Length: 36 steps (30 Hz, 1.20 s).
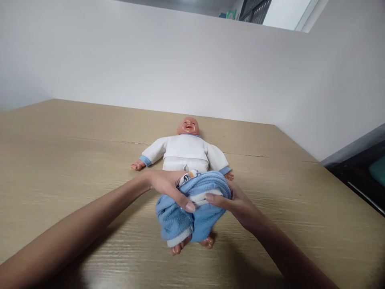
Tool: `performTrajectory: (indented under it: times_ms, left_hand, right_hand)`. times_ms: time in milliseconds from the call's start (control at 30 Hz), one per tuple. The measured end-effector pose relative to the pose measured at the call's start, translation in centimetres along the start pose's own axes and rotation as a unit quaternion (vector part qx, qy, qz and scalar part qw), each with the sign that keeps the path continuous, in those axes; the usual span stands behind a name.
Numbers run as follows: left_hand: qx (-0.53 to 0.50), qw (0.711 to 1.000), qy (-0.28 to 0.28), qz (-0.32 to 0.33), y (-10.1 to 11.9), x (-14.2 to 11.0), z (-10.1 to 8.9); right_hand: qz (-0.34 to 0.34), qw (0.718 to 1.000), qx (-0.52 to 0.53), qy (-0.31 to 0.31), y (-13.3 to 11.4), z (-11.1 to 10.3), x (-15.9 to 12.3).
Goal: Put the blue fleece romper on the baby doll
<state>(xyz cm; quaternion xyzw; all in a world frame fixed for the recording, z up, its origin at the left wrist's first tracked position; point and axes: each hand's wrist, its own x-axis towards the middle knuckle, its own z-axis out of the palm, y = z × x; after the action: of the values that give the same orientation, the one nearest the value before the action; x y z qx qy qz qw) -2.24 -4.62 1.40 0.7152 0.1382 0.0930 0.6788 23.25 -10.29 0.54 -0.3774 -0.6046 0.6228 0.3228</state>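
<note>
A baby doll (185,150) lies on its back on the wooden table (75,160), head away from me. It wears a white top with blue cuffs. Fluffy light-blue trousers (192,212) are bunched around its hips and legs, and its bare feet stick out toward me. My left hand (168,185) grips the waistband on the left side, thumb pressed over the fabric. My right hand (233,200) grips the waistband on the right side, fingers curled under the cloth.
A plain white wall (180,60) rises right behind the table's far edge. At the right, past the table's edge, there is a dark surface (361,172) with something teal on it.
</note>
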Motion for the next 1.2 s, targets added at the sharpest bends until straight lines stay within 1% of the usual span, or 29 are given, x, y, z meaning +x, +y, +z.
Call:
performTrajectory:
  times_ms: [67, 133, 233, 333, 433, 500, 567, 633, 700, 800, 867, 933, 1033, 1100, 1200]
  left_hand:
    - [0.021, 0.999, 0.018, -0.025, 0.0, 0.1, 0.1]
    - [0.057, 0.996, 0.045, -0.045, 0.1, 0.2, 0.4]
    - [0.095, 0.994, 0.052, -0.032, 0.2, 0.4, 0.8]
    - [0.110, 0.994, 0.029, -0.007, 0.2, 0.8, 1.2]
    - [0.124, 0.992, 0.006, -0.003, 0.4, 0.8, 1.5]
    - [0.132, 0.991, -0.009, -0.026, 0.6, 0.7, 1.7]
    - [0.139, 0.988, -0.024, -0.069, 0.9, 0.5, 2.0]
    - [0.151, 0.981, -0.033, -0.113, 1.3, 0.4, 2.2]
    - [0.176, 0.974, -0.031, -0.141, 1.7, 0.4, 2.5]
    - [0.209, 0.968, -0.003, -0.136, 2.1, 0.7, 2.9]
    - [0.223, 0.966, 0.023, -0.125, 2.4, 0.7, 3.2]
    - [0.247, 0.959, 0.042, -0.135, 2.8, 0.7, 3.5]
    - [0.310, 0.934, 0.039, -0.172, 3.4, 0.5, 4.1]
    - [0.357, 0.916, 0.024, -0.181, 3.7, 0.4, 4.5]
    - [0.411, 0.892, 0.014, -0.189, 4.0, 0.4, 5.1]
  right_hand:
    - [-0.031, 0.998, -0.045, 0.041, -0.9, 0.6, -0.6]
    - [-0.047, 0.992, -0.095, 0.062, -1.8, 1.5, -1.5]
    - [-0.048, 0.985, -0.135, 0.095, -2.0, 3.4, -3.5]
    - [-0.031, 0.975, -0.159, 0.153, -0.3, 5.9, -5.6]
    - [-0.022, 0.954, -0.176, 0.243, 2.4, 8.3, -7.5]
    - [-0.020, 0.939, -0.184, 0.289, 3.7, 9.3, -8.3]
    - [-0.017, 0.930, -0.188, 0.316, 4.2, 9.8, -8.7]
    - [-0.015, 0.932, -0.176, 0.316, 3.9, 9.8, -8.8]
    - [-0.020, 0.942, -0.153, 0.298, 3.4, 9.5, -8.5]
    - [-0.025, 0.946, -0.144, 0.289, 2.8, 9.0, -8.0]
    - [-0.020, 0.940, -0.159, 0.301, 2.8, 8.8, -7.9]
    - [-0.012, 0.933, -0.183, 0.311, 3.0, 8.7, -8.1]
    - [0.017, 0.919, -0.232, 0.318, 3.8, 9.0, -8.9]
    - [0.029, 0.913, -0.260, 0.314, 4.5, 9.3, -9.5]
    - [0.027, 0.904, -0.287, 0.316, 5.6, 9.5, -9.9]
